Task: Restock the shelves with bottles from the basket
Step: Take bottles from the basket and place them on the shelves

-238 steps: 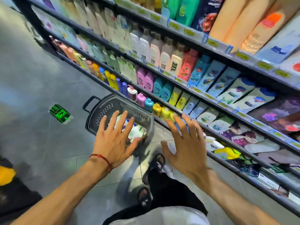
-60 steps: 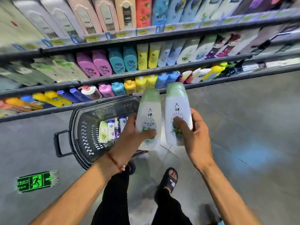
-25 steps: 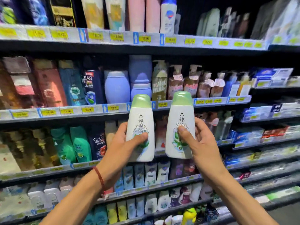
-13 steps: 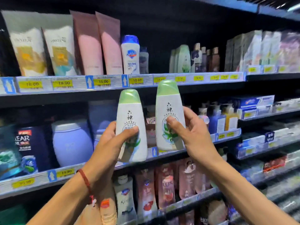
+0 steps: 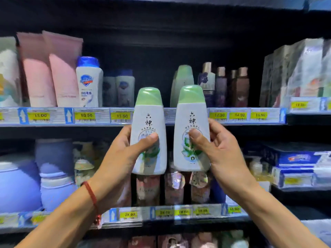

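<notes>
Two white, green-capped bottles are held upright side by side, just apart, in front of the price rail (image 5: 86,116) of the upper shelf. Their caps rise above the rail and their bases hang below it. The left hand (image 5: 116,158) grips the left bottle (image 5: 147,120), thumb pressed across the label and fingers curled behind. The right hand (image 5: 222,154) grips the right bottle (image 5: 190,111) the same way.

Above the rail, behind the right bottle's cap, stand matching shelf bottles (image 5: 184,76). A dark gap lies between them and a pair of grey bottles (image 5: 125,90) farther along the rail. The basket is out of view.

The step in hand looks like the carry to the shelf, as neither bottle is placed yet. The next move likely calls for lifting both bases over the rail. They would then be set upright in that gap beside their like, without knocking the standing neighbours.
</notes>
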